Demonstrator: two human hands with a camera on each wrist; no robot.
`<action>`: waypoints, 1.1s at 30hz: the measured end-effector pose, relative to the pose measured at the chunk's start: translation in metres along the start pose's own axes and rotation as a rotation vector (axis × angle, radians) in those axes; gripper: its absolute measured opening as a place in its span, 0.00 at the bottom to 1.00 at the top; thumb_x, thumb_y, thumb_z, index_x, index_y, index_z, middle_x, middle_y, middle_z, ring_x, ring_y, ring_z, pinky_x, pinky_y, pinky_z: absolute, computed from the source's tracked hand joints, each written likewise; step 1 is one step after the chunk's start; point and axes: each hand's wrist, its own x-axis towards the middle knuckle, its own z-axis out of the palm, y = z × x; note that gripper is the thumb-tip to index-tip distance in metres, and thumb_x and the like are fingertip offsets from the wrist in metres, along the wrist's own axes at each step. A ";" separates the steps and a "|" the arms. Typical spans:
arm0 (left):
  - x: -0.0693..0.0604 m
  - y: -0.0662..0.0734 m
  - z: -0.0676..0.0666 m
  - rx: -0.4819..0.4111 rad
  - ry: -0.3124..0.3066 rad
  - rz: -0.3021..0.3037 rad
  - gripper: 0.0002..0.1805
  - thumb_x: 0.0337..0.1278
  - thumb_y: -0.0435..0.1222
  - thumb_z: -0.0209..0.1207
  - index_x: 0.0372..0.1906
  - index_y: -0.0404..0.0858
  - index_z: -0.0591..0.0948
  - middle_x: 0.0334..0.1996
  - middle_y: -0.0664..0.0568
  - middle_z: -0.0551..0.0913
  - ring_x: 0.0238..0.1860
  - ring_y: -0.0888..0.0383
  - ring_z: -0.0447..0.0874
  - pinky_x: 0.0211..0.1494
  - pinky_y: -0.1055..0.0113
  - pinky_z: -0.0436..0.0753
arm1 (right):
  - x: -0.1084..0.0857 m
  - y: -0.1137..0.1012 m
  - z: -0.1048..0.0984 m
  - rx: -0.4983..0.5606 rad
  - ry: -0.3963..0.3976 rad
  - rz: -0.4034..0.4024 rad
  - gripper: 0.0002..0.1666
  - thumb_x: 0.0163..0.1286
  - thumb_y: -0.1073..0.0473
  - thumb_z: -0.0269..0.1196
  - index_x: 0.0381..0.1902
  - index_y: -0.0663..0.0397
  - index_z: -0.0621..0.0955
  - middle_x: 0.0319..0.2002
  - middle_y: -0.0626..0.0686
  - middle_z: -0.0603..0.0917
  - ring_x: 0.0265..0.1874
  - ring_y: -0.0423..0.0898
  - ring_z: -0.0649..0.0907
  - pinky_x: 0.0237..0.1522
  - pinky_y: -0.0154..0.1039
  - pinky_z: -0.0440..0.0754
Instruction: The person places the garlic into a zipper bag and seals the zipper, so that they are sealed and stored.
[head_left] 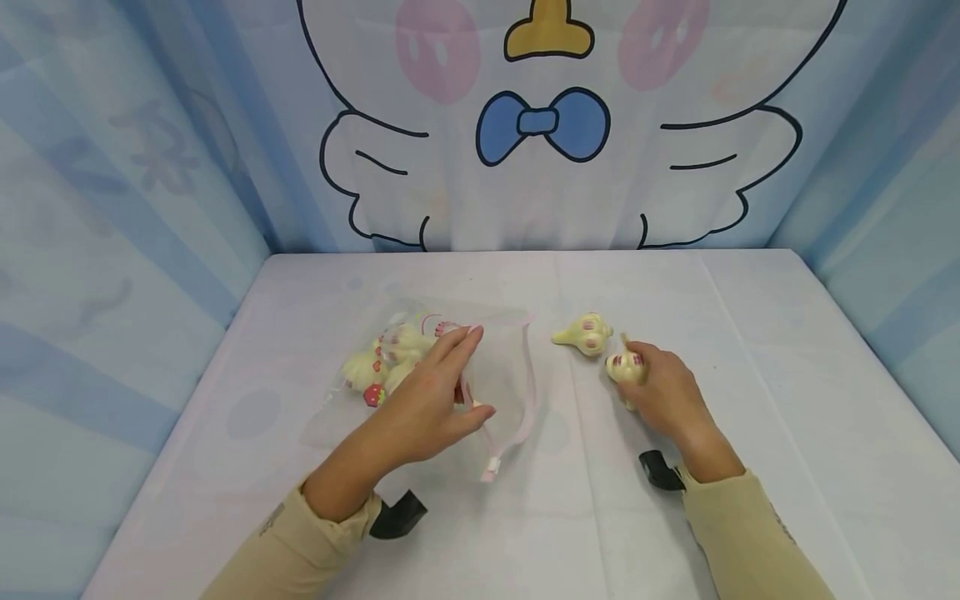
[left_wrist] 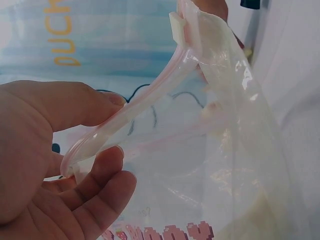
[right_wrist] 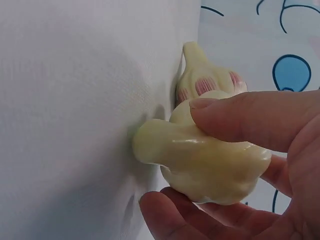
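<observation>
My left hand [head_left: 423,408] is at the mouth of a clear zip bag [left_wrist: 190,165], its thumb and fingers on either side of the pink rim. A white slider [head_left: 492,467] sits at the rim's end. Through the printed plastic show several pale yellow bulbs [head_left: 405,346]. To the right, my right hand [head_left: 663,392] grips a glossy garlic bulb [right_wrist: 210,165] between thumb and fingers, its stem pointing left in the right wrist view. A rounded pale part sits right behind it; whether that is a separate bulb I cannot tell. Another garlic bulb [head_left: 588,335], purple-streaked, lies just beyond.
A white cloth covers the table [head_left: 675,533]. Behind it hangs a curtain [head_left: 547,200] printed with a cartoon bird and a blue bow tie. Blue patterned curtains [head_left: 112,250] stand at both sides. A black device [head_left: 397,515] is at each sleeve cuff.
</observation>
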 end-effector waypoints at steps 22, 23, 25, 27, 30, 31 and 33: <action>-0.001 -0.001 0.000 0.000 -0.009 -0.009 0.49 0.54 0.38 0.73 0.76 0.31 0.59 0.73 0.40 0.61 0.52 0.52 0.77 0.56 0.58 0.79 | -0.020 -0.032 -0.016 0.183 0.064 -0.048 0.46 0.67 0.60 0.63 0.78 0.63 0.57 0.67 0.64 0.71 0.51 0.57 0.81 0.38 0.44 0.80; -0.001 -0.001 0.000 -0.001 -0.009 -0.009 0.49 0.54 0.38 0.73 0.76 0.31 0.59 0.73 0.40 0.61 0.54 0.51 0.76 0.57 0.57 0.79 | -0.020 -0.033 -0.016 0.186 0.065 -0.053 0.46 0.67 0.60 0.64 0.78 0.63 0.57 0.67 0.64 0.71 0.50 0.57 0.81 0.38 0.44 0.80; 0.000 -0.001 0.000 -0.004 -0.011 -0.011 0.49 0.54 0.38 0.73 0.76 0.31 0.60 0.73 0.40 0.61 0.57 0.49 0.75 0.58 0.57 0.79 | -0.021 -0.035 -0.015 0.192 0.069 -0.065 0.47 0.66 0.62 0.64 0.78 0.63 0.56 0.66 0.65 0.71 0.49 0.57 0.81 0.38 0.44 0.81; 0.000 -0.001 0.000 -0.003 -0.010 -0.012 0.49 0.54 0.38 0.73 0.76 0.31 0.60 0.73 0.40 0.61 0.57 0.49 0.75 0.58 0.56 0.79 | -0.022 -0.036 -0.015 0.199 0.069 -0.073 0.47 0.66 0.63 0.64 0.78 0.63 0.56 0.67 0.66 0.70 0.48 0.57 0.81 0.38 0.44 0.81; 0.000 -0.001 0.000 -0.001 -0.010 -0.011 0.49 0.54 0.38 0.73 0.76 0.30 0.59 0.73 0.40 0.60 0.55 0.50 0.76 0.58 0.57 0.79 | -0.023 -0.038 -0.014 0.211 0.072 -0.087 0.46 0.66 0.64 0.64 0.76 0.64 0.56 0.67 0.68 0.70 0.47 0.57 0.81 0.38 0.45 0.82; 0.000 -0.001 0.000 -0.002 -0.010 -0.010 0.49 0.54 0.38 0.73 0.76 0.30 0.59 0.73 0.40 0.60 0.55 0.50 0.76 0.58 0.57 0.79 | -0.024 -0.038 -0.014 0.216 0.073 -0.092 0.45 0.66 0.64 0.64 0.76 0.64 0.56 0.67 0.68 0.69 0.47 0.57 0.81 0.38 0.45 0.82; -0.001 0.000 0.000 -0.001 -0.009 -0.009 0.50 0.54 0.38 0.73 0.77 0.30 0.59 0.74 0.39 0.60 0.54 0.50 0.76 0.58 0.57 0.79 | -0.025 -0.039 -0.014 0.225 0.073 -0.103 0.44 0.66 0.65 0.64 0.74 0.65 0.57 0.67 0.68 0.69 0.46 0.57 0.81 0.38 0.45 0.82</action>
